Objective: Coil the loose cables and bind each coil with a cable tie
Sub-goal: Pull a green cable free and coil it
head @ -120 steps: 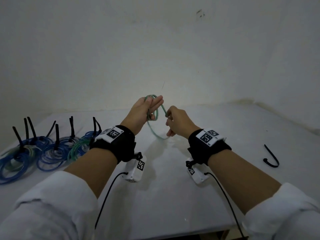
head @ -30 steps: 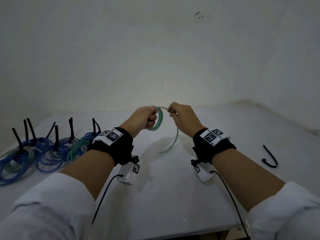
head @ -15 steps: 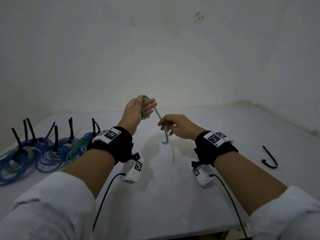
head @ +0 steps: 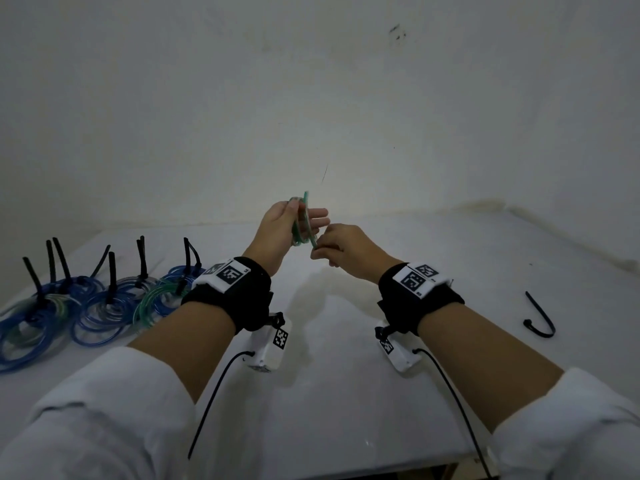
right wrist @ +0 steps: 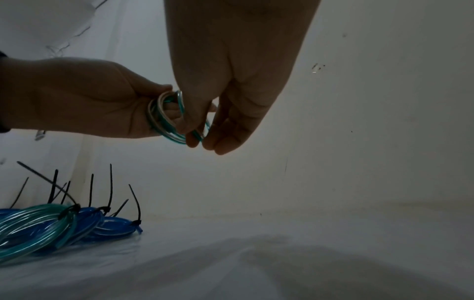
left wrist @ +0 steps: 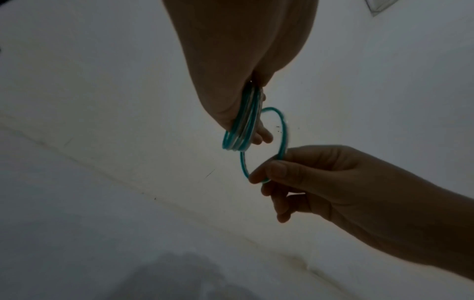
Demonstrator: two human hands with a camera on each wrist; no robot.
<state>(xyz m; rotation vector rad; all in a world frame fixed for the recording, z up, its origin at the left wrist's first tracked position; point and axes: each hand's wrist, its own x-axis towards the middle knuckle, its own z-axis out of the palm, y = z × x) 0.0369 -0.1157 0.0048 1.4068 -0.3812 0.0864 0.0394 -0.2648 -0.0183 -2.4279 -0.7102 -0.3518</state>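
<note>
A thin green cable (head: pixel 300 226) is wound into a small coil held above the white table (head: pixel 346 393). My left hand (head: pixel 287 225) holds the coil (left wrist: pixel 241 130) between thumb and fingers, the fingers reaching through the loops (right wrist: pixel 164 119). My right hand (head: pixel 332 245) pinches the last loose turn of the green cable (left wrist: pixel 259 178) between thumb and forefinger, right beside the coil (right wrist: pixel 202 136). One black cable tie (head: pixel 539 317) lies curved on the table at the right, away from both hands.
Several blue and green coils (head: pixel 83 310), each bound with an upright black tie, lie in a row at the table's left (right wrist: pixel 64 225). A white wall stands close behind. The table's near edge runs along the bottom right.
The hanging tail of the green cable has been drawn up onto the coil. My right hand rose from lower down to meet the left hand at the coil.
</note>
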